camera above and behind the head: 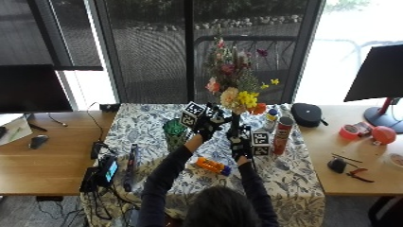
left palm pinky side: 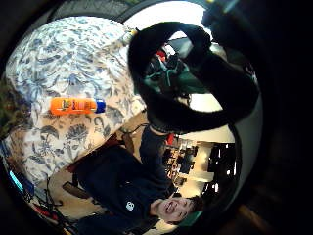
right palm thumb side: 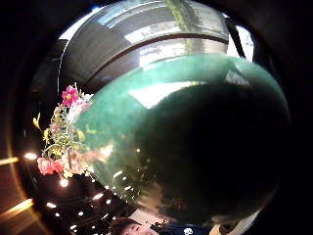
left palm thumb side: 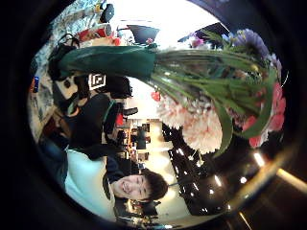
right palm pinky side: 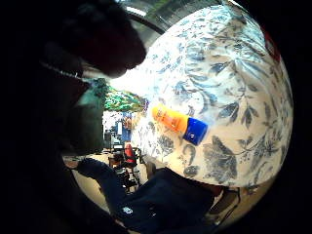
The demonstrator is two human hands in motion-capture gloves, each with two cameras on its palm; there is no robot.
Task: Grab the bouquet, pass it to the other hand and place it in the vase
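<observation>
Up above the counter (camera above and behind the head: 296, 184), both hands are raised close together, the bouquet (camera above and behind the head: 236, 80) standing upright over them. The right hand (camera above and behind the head: 239, 144) has its fingers wrapped round the dark stems just below the blooms. The left hand (camera above and behind the head: 207, 124) sits just beside it, slightly higher and to its left; the left little-finger palm view shows curled black fingers (left palm pinky side: 161, 49), but whether the left hand grips the stems I cannot tell. The left thumb palm view shows the green wrapped stems and the pink and purple flowers (left palm thumb side: 206, 120) close to that palm. A green vase (camera above and behind the head: 176, 133) stands on the patterned cloth (camera above and behind the head: 286, 165) just left of the left hand and lower down. An orange bottle (camera above and behind the head: 212, 166) with a blue cap lies on the cloth below and between the hands. A red can (camera above and behind the head: 283, 135) stands to the right of the right hand.
</observation>
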